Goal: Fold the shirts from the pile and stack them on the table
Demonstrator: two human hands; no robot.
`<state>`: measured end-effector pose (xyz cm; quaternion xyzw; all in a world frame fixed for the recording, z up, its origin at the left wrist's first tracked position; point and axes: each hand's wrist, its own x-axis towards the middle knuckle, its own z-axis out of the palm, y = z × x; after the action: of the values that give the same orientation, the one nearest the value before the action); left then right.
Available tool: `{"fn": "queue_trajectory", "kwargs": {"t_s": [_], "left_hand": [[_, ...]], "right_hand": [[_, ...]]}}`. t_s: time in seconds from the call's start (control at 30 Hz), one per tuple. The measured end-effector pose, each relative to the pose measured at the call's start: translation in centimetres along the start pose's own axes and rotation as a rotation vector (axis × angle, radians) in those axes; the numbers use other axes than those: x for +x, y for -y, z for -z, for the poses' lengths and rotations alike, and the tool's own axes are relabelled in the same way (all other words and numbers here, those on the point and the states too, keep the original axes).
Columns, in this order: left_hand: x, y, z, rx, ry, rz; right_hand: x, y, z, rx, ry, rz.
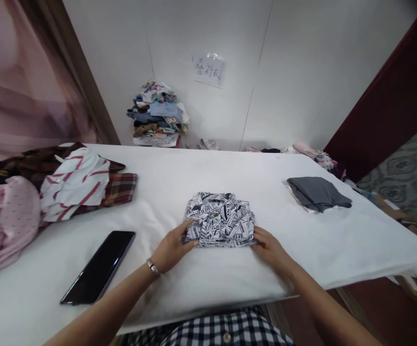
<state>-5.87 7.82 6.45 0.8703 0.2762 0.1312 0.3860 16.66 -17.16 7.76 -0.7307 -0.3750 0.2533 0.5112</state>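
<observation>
A black-and-white shirt (222, 218) with a newspaper print lies folded into a compact bundle on the white-covered table (211, 278). A button shows near its middle. My left hand (174, 245), with a metal bracelet at the wrist, grips the shirt's left edge between thumb and fingers. At the lower right corner, my right hand (268, 245) pinches the cloth, its fingertips partly hidden by the edge. The shirt rests flat on the table between both hands.
A black phone (100, 266) lies at the left front. Crumpled shirts (76, 182) are heaped at the far left. Folded grey clothing (316, 192) sits on the right. Behind the table stands a tall clothes pile (163, 115); a paper sign (209, 71) hangs on the wall.
</observation>
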Motion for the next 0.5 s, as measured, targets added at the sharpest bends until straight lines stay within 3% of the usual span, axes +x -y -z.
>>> {"fn": "queue_trajectory", "kwargs": {"t_s": [0.07, 0.13, 0.2, 0.3, 0.5], "left_hand": [[0.3, -0.3, 0.4, -0.045, -0.044, 0.109], [1.0, -0.6, 0.7, -0.064, -0.105, 0.187], [2.1, -1.1, 0.7, -0.051, -0.151, 0.229], [4.1, -2.2, -0.2, 0.013, -0.15, 0.274], [5.3, -3.2, -1.8, 0.157, -0.015, 0.146]], "right_hand": [[0.1, -0.7, 0.6, 0.03, -0.031, -0.043], [0.7, -1.2, 0.7, 0.009, -0.142, -0.089], [1.7, -1.4, 0.3, -0.097, -0.224, -0.079], [3.8, -1.3, -0.9, -0.252, -0.24, -0.083], [5.7, -2.5, -1.0, -0.464, -0.283, 0.009]]}}
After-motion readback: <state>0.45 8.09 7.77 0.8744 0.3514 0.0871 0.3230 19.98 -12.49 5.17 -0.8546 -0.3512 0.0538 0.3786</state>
